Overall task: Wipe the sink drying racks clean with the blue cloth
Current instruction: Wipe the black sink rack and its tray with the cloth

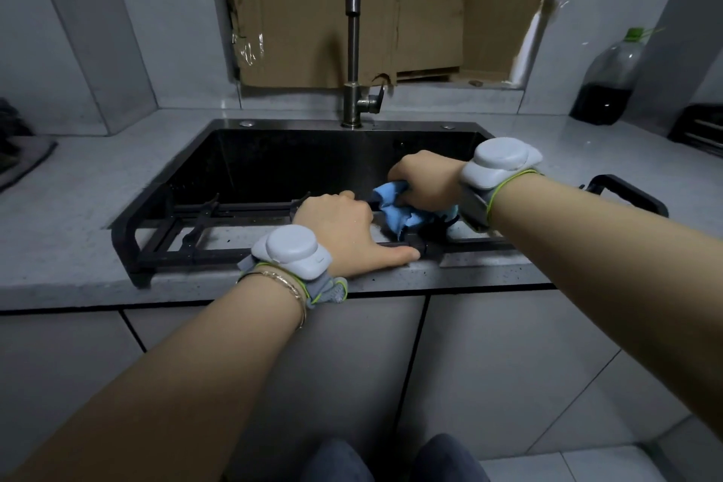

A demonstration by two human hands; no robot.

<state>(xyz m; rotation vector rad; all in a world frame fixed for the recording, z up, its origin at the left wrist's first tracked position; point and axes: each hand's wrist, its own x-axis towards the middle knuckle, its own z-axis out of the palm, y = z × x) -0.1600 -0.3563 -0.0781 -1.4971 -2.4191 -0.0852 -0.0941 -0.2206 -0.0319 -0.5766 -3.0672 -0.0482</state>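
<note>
Knees [340, 460] low in frame; I see left hand [344, 233] curled over the black drying rack [195, 233] spanning the sink [293, 164], thumb along its near bar. Right hand [428, 184] grips the bunched blue cloth [391, 203] against the rack, just beside

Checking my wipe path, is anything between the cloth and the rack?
Nothing visible: the right hand holds the cloth straight on the rack. The left hand holds the rack just left of it, covering those bars.
</note>
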